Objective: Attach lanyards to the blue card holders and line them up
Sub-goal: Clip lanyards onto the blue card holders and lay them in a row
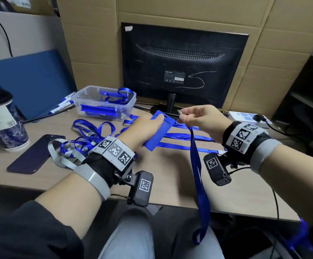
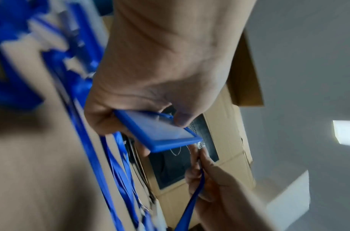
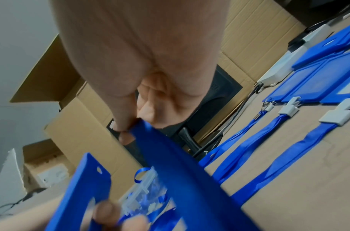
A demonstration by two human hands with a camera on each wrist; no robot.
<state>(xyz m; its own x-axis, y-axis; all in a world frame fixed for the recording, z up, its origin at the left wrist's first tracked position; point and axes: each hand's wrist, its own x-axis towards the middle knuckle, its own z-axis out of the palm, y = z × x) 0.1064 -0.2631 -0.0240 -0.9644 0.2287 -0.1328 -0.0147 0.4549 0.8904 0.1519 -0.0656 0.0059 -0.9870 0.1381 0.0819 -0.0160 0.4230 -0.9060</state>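
Note:
My left hand (image 1: 148, 124) grips a blue card holder (image 1: 158, 130) above the desk, thumb on its face; the same card holder (image 2: 160, 132) shows from below in the left wrist view. My right hand (image 1: 194, 116) pinches the metal clip end (image 1: 180, 111) of a blue lanyard (image 1: 198, 174), just right of the holder's slotted top. The strap hangs over the desk edge toward my lap. In the right wrist view the lanyard (image 3: 180, 164) runs down from my fingertips (image 3: 126, 137), with the holder (image 3: 85, 195) blurred at lower left.
Several lanyards (image 1: 185, 136) lie in a row across the desk, clipped to blue holders (image 3: 318, 84) at the right. A clear tub (image 1: 105, 103) holds more holders and straps. Loose lanyards (image 1: 88, 133), a phone (image 1: 34, 154), a cup (image 1: 4, 120) and a monitor (image 1: 183, 66) surround them.

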